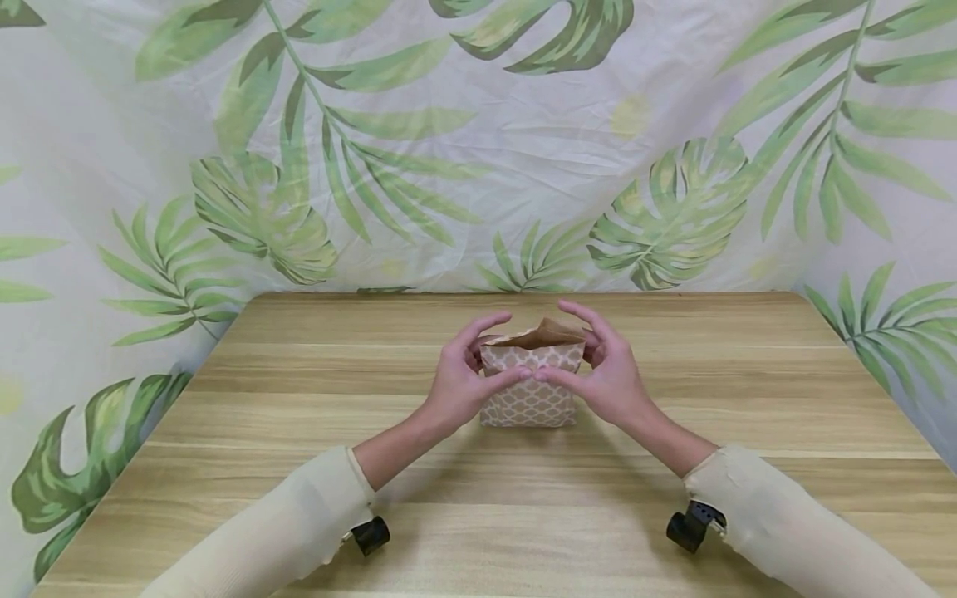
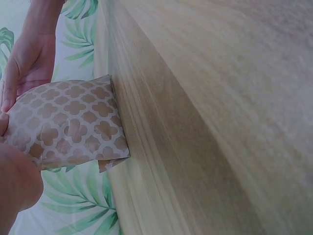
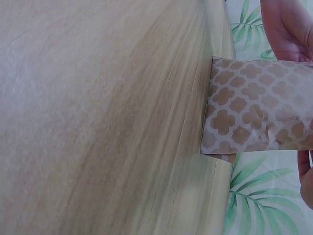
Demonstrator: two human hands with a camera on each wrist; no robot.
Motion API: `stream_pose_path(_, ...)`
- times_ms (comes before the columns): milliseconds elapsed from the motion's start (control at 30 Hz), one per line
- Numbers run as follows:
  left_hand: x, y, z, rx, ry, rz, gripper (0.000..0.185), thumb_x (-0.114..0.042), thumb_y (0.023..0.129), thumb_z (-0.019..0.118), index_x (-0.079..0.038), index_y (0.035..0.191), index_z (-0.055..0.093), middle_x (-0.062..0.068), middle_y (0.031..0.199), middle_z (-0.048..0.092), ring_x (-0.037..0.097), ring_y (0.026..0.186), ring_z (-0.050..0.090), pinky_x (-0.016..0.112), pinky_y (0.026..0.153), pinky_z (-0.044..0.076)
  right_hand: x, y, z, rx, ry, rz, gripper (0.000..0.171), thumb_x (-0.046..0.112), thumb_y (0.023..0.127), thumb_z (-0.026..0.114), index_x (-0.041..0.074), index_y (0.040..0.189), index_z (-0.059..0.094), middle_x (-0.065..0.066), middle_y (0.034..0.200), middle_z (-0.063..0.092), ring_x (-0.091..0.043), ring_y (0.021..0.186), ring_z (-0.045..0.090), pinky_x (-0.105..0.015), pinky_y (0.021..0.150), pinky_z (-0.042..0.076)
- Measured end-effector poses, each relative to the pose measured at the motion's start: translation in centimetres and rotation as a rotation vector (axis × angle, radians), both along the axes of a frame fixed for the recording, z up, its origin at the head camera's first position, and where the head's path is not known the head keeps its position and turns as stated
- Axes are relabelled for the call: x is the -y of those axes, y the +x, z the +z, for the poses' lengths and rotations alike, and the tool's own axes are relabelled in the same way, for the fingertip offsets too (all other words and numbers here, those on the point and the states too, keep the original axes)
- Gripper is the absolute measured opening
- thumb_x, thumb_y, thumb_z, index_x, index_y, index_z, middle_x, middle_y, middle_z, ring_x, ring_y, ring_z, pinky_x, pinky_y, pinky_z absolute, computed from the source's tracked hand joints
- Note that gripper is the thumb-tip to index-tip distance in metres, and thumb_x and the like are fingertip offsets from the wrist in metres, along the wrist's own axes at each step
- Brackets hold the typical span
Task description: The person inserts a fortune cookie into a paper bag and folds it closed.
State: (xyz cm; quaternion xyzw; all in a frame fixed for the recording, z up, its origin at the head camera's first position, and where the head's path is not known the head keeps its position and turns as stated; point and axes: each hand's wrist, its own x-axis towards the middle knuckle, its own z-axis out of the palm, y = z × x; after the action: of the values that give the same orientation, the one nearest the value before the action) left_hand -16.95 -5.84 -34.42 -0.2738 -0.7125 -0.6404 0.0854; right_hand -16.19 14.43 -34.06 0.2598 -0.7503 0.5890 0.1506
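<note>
A small brown paper bag (image 1: 529,400) with a white lattice print stands upright on the table, its mouth gaping at the top. My left hand (image 1: 463,374) grips its left side, thumb across the front and some fingers behind the paper. On the right side my right hand (image 1: 613,374) holds it the same way; the two thumb tips nearly meet at the middle of the front. Both index fingers arch up beside the rim. In the left wrist view the bag (image 2: 73,122) shows its patterned face, and its bottom edge meets the tabletop. The inside is mostly hidden.
The wood-grain table (image 1: 299,399) runs back to a leaf-printed cloth (image 1: 523,166) that hangs behind it and at the sides. Small black cameras (image 1: 371,536) hang under both cream sleeves (image 1: 299,515).
</note>
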Motion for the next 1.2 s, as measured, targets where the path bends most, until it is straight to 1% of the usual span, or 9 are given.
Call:
stream_pose_path(167,-0.2,0.1,0.1,-0.019,-0.024,0.047,0.058,0.005,0.073,0.077,0.003,0.126,0.054,0.009,0.059,0.052,0.009,0.047,0.035,0.019,0.044,0.029,0.1,-0.1,-0.1,0.017,-0.009,-0.024,0.074,-0.008,0.068,0.080,-0.002,0.134,0.047,-0.014,0.063,0.058,-0.009,0.047,0.036,-0.023,0.043,0.032)
stream_pose_path(267,-0.3,0.0,-0.1,-0.027,-0.018,0.053,0.054,0.006,0.073,0.077,0.004,0.123,0.057,0.011,0.073,0.058,0.007,0.048,0.034,0.020,0.045,0.030,0.1,-0.1,-0.2,0.025,-0.013,-0.032,0.069,-0.007,0.068,0.080,-0.002,0.130,0.050,-0.015,0.067,0.058,-0.008,0.047,0.036,-0.022,0.042,0.032)
stream_pose_path(400,-0.3,-0.8,-1.2,-0.018,0.033,0.028,0.048,0.008,0.073,0.076,0.005,0.119,0.060,0.017,0.105,0.063,0.004,0.052,0.038,0.019,0.048,0.034,0.1,-0.2,-0.2,0.022,-0.030,-0.024,0.059,-0.009,0.069,0.078,-0.005,0.123,0.056,-0.020,0.095,0.065,-0.006,0.048,0.039,-0.018,0.045,0.036)
stream_pose_path(467,-0.4,-1.2,-1.8,-0.007,0.058,0.014,0.046,0.009,0.073,0.076,0.006,0.117,0.061,0.019,0.103,0.064,0.003,0.056,0.044,0.018,0.049,0.038,0.1,-0.3,-0.1,0.017,-0.038,-0.022,0.054,-0.010,0.070,0.077,-0.007,0.120,0.058,-0.020,0.106,0.064,-0.006,0.049,0.039,-0.017,0.047,0.036)
stream_pose_path(600,-0.4,-1.8,-2.6,0.016,0.089,-0.013,0.040,0.006,0.074,0.076,0.005,0.113,0.064,0.017,0.083,0.065,0.006,0.059,0.049,0.018,0.049,0.041,0.0,-0.3,-0.1,0.011,-0.027,-0.047,0.046,-0.009,0.071,0.077,-0.006,0.115,0.062,-0.017,0.094,0.065,-0.006,0.047,0.032,-0.018,0.044,0.030)
stream_pose_path(800,-0.4,-1.9,-2.5,0.028,0.090,-0.028,0.033,0.000,0.077,0.076,-0.001,0.109,0.069,0.014,0.083,0.069,0.007,0.045,0.038,0.019,0.042,0.034,0.0,-0.4,0.0,0.040,-0.029,-0.057,0.042,-0.007,0.073,0.076,-0.006,0.113,0.063,-0.019,0.090,0.066,-0.004,0.046,0.031,-0.018,0.042,0.029)
stream_pose_path(967,-0.4,-2.1,-2.1,0.017,0.103,-0.047,0.032,0.002,0.077,0.075,0.001,0.108,0.069,0.018,0.078,0.068,0.007,0.037,0.031,0.020,0.038,0.031,-0.2,-1.4,-1.1,0.047,-0.065,-0.022,0.044,-0.009,0.073,0.075,-0.005,0.115,0.063,-0.021,0.093,0.068,-0.006,0.054,0.052,-0.017,0.045,0.038)
stream_pose_path(1067,-0.5,-2.1,-1.9,0.037,0.122,-0.055,0.032,0.005,0.076,0.075,0.004,0.107,0.068,0.021,0.084,0.068,0.006,0.046,0.048,0.018,0.043,0.040,-0.5,-2.2,-2.1,0.054,-0.108,0.015,0.045,-0.009,0.073,0.074,-0.004,0.117,0.063,-0.019,0.096,0.070,-0.011,0.071,0.066,-0.018,0.051,0.046)
stream_pose_path(1200,-0.7,-2.0,-1.9,0.060,0.140,-0.049,0.033,0.008,0.075,0.074,0.007,0.107,0.066,0.022,0.099,0.067,0.010,0.069,0.064,0.019,0.055,0.049,-0.5,-2.3,-2.2,0.059,-0.134,0.028,0.044,-0.006,0.074,0.075,-0.003,0.117,0.063,-0.013,0.094,0.071,-0.013,0.078,0.069,-0.018,0.052,0.047)
